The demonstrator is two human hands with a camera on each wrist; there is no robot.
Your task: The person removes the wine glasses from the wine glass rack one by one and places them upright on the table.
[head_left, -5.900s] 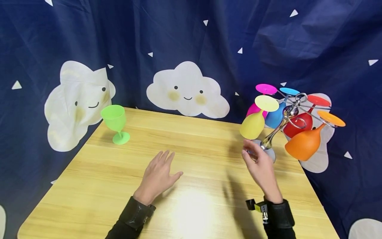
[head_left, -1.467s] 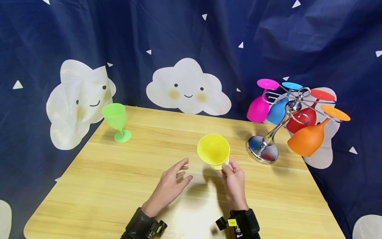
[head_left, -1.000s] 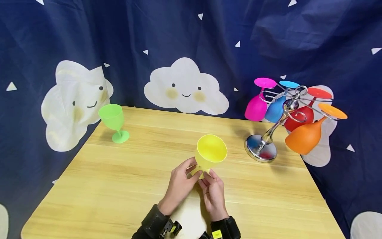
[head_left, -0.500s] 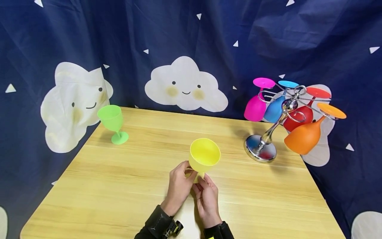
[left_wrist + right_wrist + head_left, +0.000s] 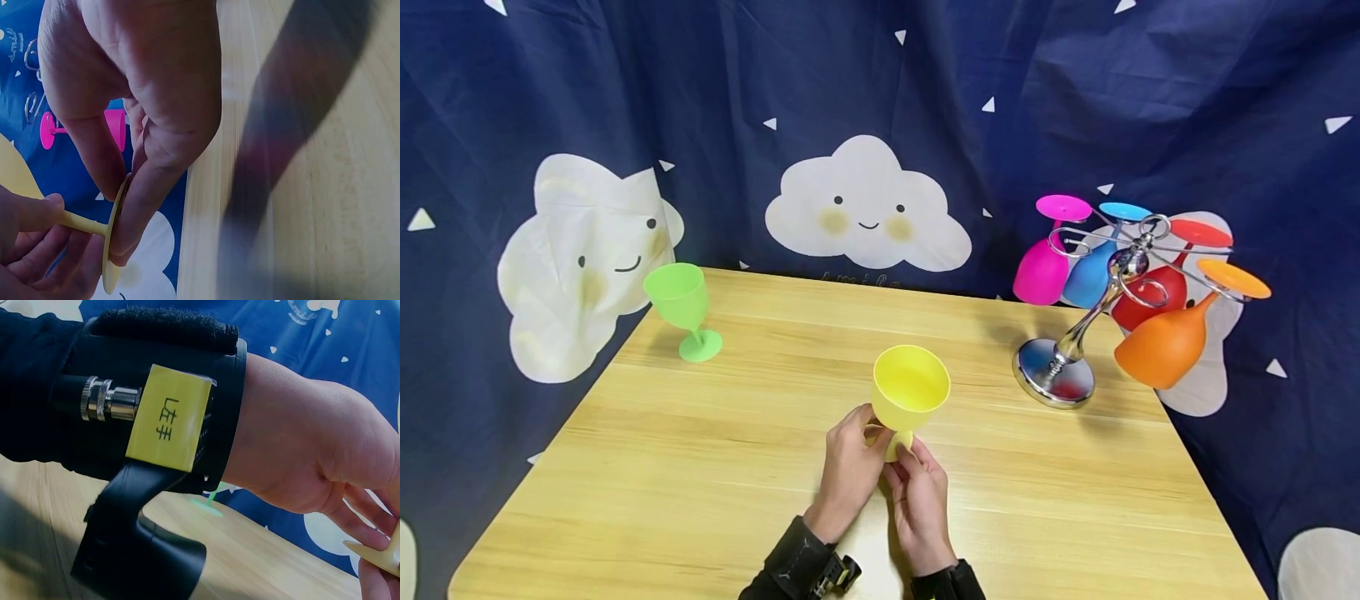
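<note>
A yellow plastic goblet (image 5: 912,390) is held upright, bowl opening toward the head camera, over the near middle of the table. My left hand (image 5: 847,468) pinches the edge of its round foot between thumb and fingers, plain in the left wrist view, where the foot (image 5: 112,250) is seen edge-on. My right hand (image 5: 923,507) pinches the stem (image 5: 84,222) from the other side. Fingers partly hide the foot in the head view. In the right wrist view the left wrist's black cuff (image 5: 169,419) fills much of the picture.
A chrome stemware rack (image 5: 1078,340) stands at the right back, with a pink goblet (image 5: 1042,272), a blue goblet (image 5: 1090,273), a red goblet (image 5: 1152,297) and an orange goblet (image 5: 1165,346) hanging upside down. A green goblet (image 5: 677,297) stands upright at the table's left back edge.
The yellow goblet came off the rack in my right hand and was turned upright. My left hand then joined at its foot. Over the last half second it has barely moved.
</note>
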